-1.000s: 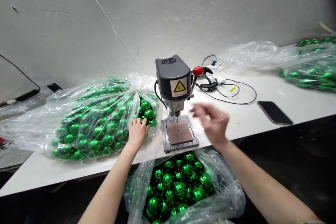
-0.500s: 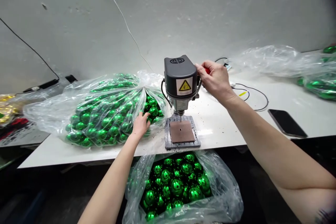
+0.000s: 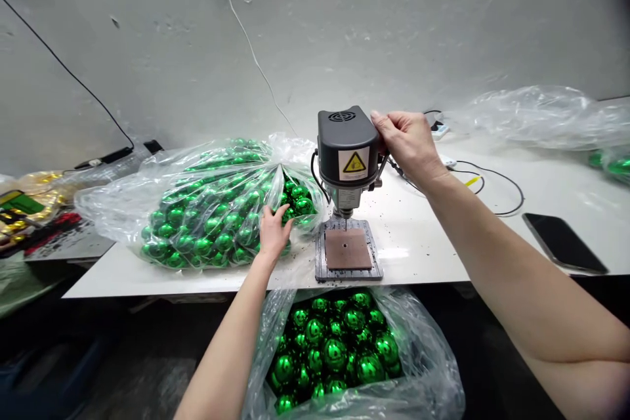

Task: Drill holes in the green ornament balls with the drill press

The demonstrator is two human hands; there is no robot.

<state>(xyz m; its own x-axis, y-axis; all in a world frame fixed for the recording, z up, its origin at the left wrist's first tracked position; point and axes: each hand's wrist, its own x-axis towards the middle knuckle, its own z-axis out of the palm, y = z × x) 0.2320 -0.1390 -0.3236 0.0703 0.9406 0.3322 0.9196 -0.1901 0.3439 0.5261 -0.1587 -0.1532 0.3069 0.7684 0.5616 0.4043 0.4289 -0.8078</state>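
Observation:
A black drill press (image 3: 348,144) with a yellow warning label stands on the white table. Below its bit lies a brown square plate (image 3: 348,256) with a small hole, on a grey base. My right hand (image 3: 408,141) is closed round the lever handle (image 3: 384,167) at the press's right side. At the opening of a clear bag of green balls (image 3: 211,226), my left hand (image 3: 275,230) has its fingers apart and shows nothing in it. Its fingertips are beside the loose green balls (image 3: 298,197) there.
An open bag of green balls (image 3: 335,354) sits below the table's front edge. On the right are a phone (image 3: 564,243), thin cables (image 3: 514,190) and another clear bag (image 3: 536,115). Gold balls (image 3: 52,193) lie at the far left.
The view has shifted left, so the scene sits further right. My left hand's fingers have spread more at the bag opening. My right hand stays on the lever.

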